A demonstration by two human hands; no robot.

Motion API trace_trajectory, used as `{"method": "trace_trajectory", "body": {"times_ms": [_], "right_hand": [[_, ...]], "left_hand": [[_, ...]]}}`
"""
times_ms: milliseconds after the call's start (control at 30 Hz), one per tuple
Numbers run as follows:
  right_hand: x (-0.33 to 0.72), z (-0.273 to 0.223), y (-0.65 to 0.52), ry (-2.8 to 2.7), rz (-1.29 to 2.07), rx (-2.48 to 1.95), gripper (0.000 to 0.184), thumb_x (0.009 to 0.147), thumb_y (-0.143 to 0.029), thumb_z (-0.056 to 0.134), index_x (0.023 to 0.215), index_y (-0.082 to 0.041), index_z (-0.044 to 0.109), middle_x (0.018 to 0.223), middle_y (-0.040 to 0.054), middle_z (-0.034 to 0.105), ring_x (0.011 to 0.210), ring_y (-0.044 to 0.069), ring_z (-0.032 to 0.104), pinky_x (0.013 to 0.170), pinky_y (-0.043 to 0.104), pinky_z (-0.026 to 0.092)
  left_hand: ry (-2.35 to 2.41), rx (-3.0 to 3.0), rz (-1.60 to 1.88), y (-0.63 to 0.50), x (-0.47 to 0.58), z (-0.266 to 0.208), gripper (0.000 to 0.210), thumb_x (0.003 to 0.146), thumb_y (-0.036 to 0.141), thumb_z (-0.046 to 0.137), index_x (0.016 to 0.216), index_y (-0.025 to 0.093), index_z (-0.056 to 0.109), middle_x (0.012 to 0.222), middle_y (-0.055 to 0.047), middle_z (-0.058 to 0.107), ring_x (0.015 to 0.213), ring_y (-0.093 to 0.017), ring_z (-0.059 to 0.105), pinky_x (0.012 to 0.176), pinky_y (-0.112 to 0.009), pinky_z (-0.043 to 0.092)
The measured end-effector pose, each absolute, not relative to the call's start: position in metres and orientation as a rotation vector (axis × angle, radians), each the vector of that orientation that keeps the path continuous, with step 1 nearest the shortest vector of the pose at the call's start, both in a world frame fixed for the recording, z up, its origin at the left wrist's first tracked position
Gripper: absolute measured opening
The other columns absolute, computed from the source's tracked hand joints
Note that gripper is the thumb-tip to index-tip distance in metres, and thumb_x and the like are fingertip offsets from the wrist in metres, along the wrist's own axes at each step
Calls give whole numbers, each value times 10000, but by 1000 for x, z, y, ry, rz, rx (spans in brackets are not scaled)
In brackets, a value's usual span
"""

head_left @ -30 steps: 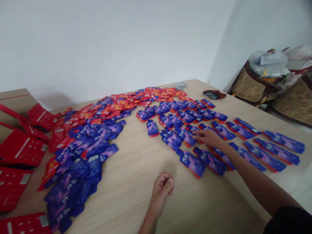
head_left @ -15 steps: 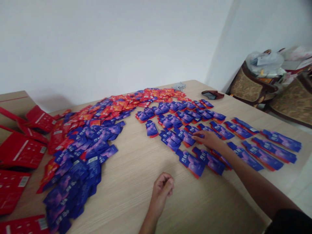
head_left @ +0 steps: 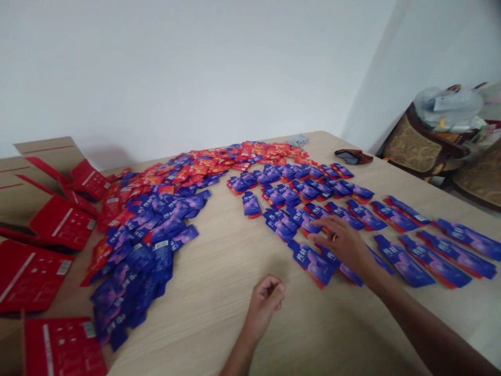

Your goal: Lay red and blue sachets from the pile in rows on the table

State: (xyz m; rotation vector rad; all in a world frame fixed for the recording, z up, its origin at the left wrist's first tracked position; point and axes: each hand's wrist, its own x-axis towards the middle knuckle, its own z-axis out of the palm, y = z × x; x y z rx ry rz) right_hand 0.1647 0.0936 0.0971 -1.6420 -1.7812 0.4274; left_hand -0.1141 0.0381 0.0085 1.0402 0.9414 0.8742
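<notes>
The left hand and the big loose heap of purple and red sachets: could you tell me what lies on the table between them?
Nothing: in the head view, only bare wooden table separates the curled left hand from the sachet heap.

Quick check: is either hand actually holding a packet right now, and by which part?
Neither appears to. The right hand lies spread, palm down, over purple packets in the rows; the left hand is loosely curled above bare table.
</notes>
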Motion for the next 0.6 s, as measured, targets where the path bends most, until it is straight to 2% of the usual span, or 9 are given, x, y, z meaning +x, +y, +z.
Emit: {"method": "trace_trajectory", "body": {"times_ms": [67, 133, 233, 333, 400, 467, 600], "right_hand": [[122, 98, 67, -1839, 571, -1502, 398, 926, -562, 720, 1216, -294, 769, 1180, 88, 722, 677, 165, 635, 730, 351, 582], [80, 97, 44, -2009, 801, -1313, 378, 937, -534, 722, 1245, -317, 758, 1168, 66, 733, 750, 173, 673, 704, 307, 576], [35, 101, 33, -2241, 921, -1030, 366, 963, -505, 710, 1274, -317, 748, 1114, 45, 766, 976, 213, 713, 839, 303, 566], [12, 115, 51, -2266, 861, -926, 331, 1006, -489, 657, 1248, -288, 762, 1049, 44, 785, 962, 196, 719, 873, 297, 547], [3, 127, 73, -2251, 847, -917, 313, 1012, -481, 650, 1229, -289, 767, 1062, 41, 790, 942, 183, 720, 878, 293, 542], [-9, 137, 95, -2282, 858, -922, 302, 1004, -464, 661, 1226, -290, 767, 1062, 35, 792, 915, 176, 721, 876, 297, 541], [-44, 144, 133, -2529, 891, -845, 359, 936, -415, 746, 1257, -255, 759, 1046, 41, 794, 906, 200, 728, 861, 326, 541]], "left_hand": [[944, 1080, 886, 38, -113, 8, 511, 839, 681, 740, 756, 191, 619, 631, 36, 527, 538, -100, 430, 532, -246, 354], [956, 1128, 921, 36, -112, 5, 482, 850, 648, 729, 710, 197, 627, 623, 21, 525, 574, -132, 463, 568, -277, 392], [1015, 1207, 1003, 32, -110, -3, 408, 827, 567, 737, 654, 212, 633, 659, -23, 550, 683, -210, 528, 638, -343, 439], [1038, 1319, 1042, 28, -108, -6, 204, 828, 410, 723, 754, 221, 700, 712, -48, 589, 810, -267, 573, 728, -385, 471], [991, 1409, 1001, 25, -105, -4, 179, 852, 332, 684, 710, 223, 679, 636, -12, 537, 708, -223, 539, 671, -349, 437], [939, 1480, 942, 23, -102, -1, 301, 864, 286, 653, 582, 216, 572, 553, 32, 436, 555, -145, 415, 565, -299, 325], [906, 1539, 921, 20, -100, 2, 373, 830, 203, 618, 514, 194, 422, 520, 53, 385, 488, -87, 324, 515, -287, 214]]}}
